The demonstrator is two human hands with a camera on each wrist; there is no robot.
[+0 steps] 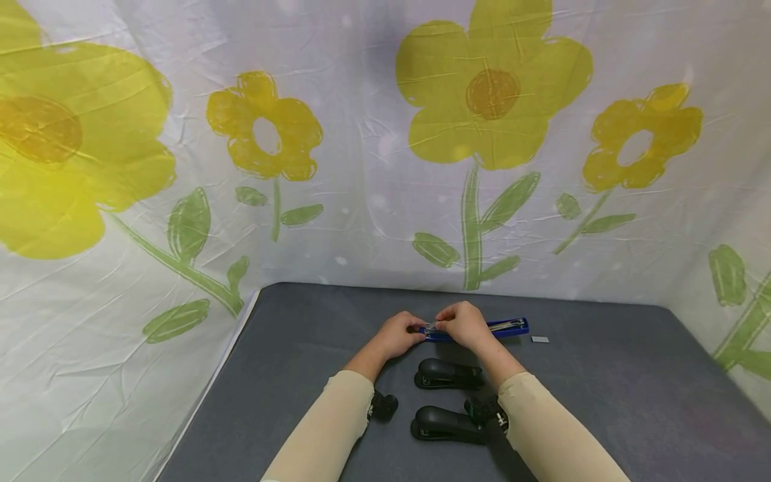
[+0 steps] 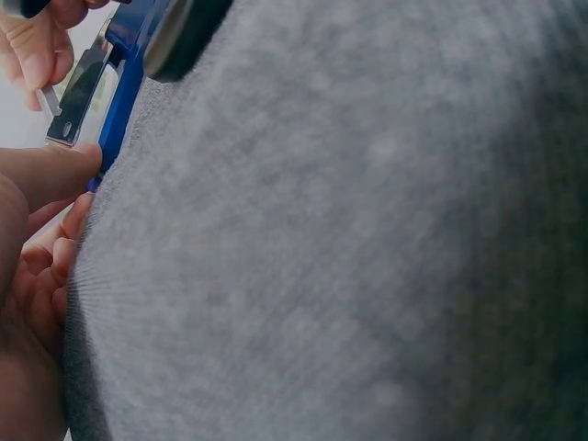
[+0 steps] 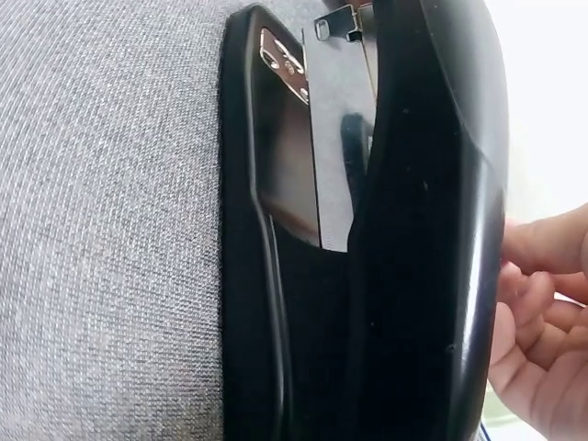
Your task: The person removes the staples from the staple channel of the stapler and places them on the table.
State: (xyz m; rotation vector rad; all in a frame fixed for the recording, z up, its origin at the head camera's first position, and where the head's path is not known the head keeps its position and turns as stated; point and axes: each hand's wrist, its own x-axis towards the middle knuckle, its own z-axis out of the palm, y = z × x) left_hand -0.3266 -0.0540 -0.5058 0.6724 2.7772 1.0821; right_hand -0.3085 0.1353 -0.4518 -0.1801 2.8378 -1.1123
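The left hand (image 1: pixel 397 335) grips the nine-o'clock end of the opened blue stapler (image 1: pixel 509 327), apparently steadying it while the right hand (image 1: pixel 466 326) pinches a small metal strip (image 2: pixel 50 100) beside its metal rail (image 2: pixel 80 94). A loose staple strip (image 1: pixel 540 339) lies toward three o'clock; two black staplers (image 1: pixel 444 375) (image 1: pixel 447 424) toward six.

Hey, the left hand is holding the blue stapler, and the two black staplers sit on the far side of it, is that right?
Not quite: the head view shows the two black staplers on the near side of the blue stapler, closer to the person's body. The left hand is indeed holding the blue stapler.
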